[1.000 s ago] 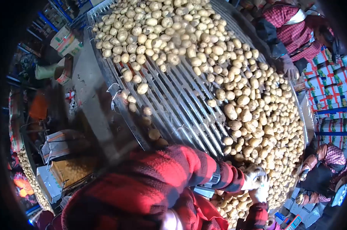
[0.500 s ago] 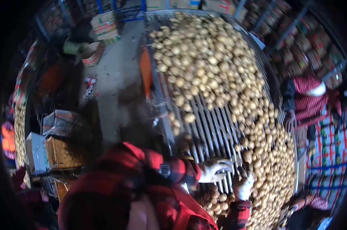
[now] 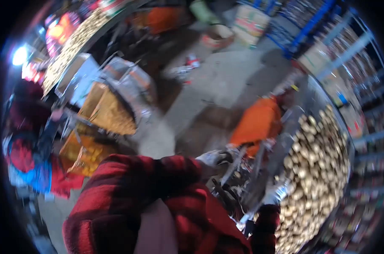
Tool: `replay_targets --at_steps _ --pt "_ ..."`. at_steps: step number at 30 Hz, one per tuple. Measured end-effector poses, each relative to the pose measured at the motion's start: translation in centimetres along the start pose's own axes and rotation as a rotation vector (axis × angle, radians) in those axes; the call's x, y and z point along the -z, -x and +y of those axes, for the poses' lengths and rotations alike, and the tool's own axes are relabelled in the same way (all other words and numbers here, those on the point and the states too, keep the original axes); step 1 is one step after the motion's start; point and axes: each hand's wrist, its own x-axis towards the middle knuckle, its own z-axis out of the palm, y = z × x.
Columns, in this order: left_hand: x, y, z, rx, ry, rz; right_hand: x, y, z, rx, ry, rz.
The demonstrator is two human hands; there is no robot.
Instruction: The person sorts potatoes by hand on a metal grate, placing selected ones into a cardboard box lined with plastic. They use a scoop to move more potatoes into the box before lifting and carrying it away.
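Observation:
My left hand [image 3: 216, 158], in a whitish glove with dark fingers, reaches out over the near side of the sorting table's frame. Its fingers look curled, and what they hold, if anything, is hidden. My right hand [image 3: 278, 192], also in a pale glove, is smeared by motion beside the near edge of the potatoes [image 3: 315, 165]; its fingers cannot be made out. The potatoes, round and yellow-brown, lie in a thick layer on the table to the right. An orange sheet or cover [image 3: 256, 122] hangs at the table's side, just beyond my left hand.
Cardboard boxes [image 3: 107, 108] and a yellow crate [image 3: 84, 156] stand to the left, near a person in red and blue [image 3: 31, 156]. Another potato belt [image 3: 75, 42] runs at the upper left. A round tub [image 3: 217, 37] and carton [image 3: 250, 25] stand on the concrete floor [image 3: 192, 101].
The view has swung left, so the potato table now lies further right. My hands have moved off the table's slats and further apart, the left one now beyond the table's side.

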Motion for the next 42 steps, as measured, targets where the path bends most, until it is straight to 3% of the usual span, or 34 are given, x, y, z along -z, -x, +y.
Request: replay_targets --at_steps 2,4,7,10,15,18,22,23,24,27,30,32,34,36,38,41,42 --pt "2.7 -1.9 -1.2 0.023 -0.021 0.093 -0.5 -2.9 -0.3 -0.047 0.046 -0.141" --pt "5.4 -3.1 -0.6 0.180 -0.024 0.075 -4.2 -3.8 2.8 0.197 0.018 -0.119" --pt "5.6 -3.8 -3.6 0.311 0.035 0.137 -3.7 -4.9 2.1 0.291 0.042 0.044" --pt "6.2 -6.0 -5.6 0.406 0.053 0.116 -6.4 -8.4 -1.4 0.379 -0.083 0.036" --pt "6.3 -15.9 -8.1 0.367 0.034 0.036 -10.8 -15.5 -3.3 0.487 -0.245 -0.035" --pt "6.8 -24.8 -8.4 0.337 0.038 -0.206 -12.8 -19.7 -1.4 0.489 -0.290 -0.058" --pt "5.5 -36.4 -10.7 -0.219 -0.121 -0.265 -11.1 -20.3 4.2 0.341 -0.260 -0.125" --pt "7.5 -39.7 -7.7 -0.296 -0.166 -0.295 -9.8 -19.3 5.3 0.278 -0.238 -0.156" --pt "8.7 -42.9 -4.6 -0.117 0.052 -0.356 -8.2 -17.9 5.9 0.205 -0.218 -0.187" --pt "4.9 -50.0 -7.1 -0.205 0.354 -0.358 -2.7 -10.5 4.1 -0.081 -0.159 -0.289" --pt "1.2 -57.0 0.2 -0.664 0.201 -0.347 0.8 -6.3 -0.1 -0.277 -0.069 -0.338" --pt "-2.6 -59.7 4.5 -0.787 0.267 -0.595 0.5 -6.5 -1.5 -0.356 0.026 -0.318" --pt "-5.5 -61.1 7.9 -1.091 0.165 -0.771 -0.3 -6.9 -3.0 -0.459 0.097 -0.280" --pt "-8.2 -62.0 10.1 -1.163 0.128 -1.003 -0.2 -8.2 -4.3 -0.565 0.214 -0.353" --pt "-11.3 -63.5 10.2 -1.352 0.099 -1.086 0.1 -9.8 -6.1 -0.698 0.306 -0.415" --pt "-12.5 -65.7 10.8 -1.534 -0.040 -1.217 -1.4 -15.4 -10.9 -1.095 0.454 -0.475" --pt "-12.4 -66.9 10.9 -1.620 -0.114 -1.224 -3.2 -17.7 -12.1 -1.306 0.401 -0.379"
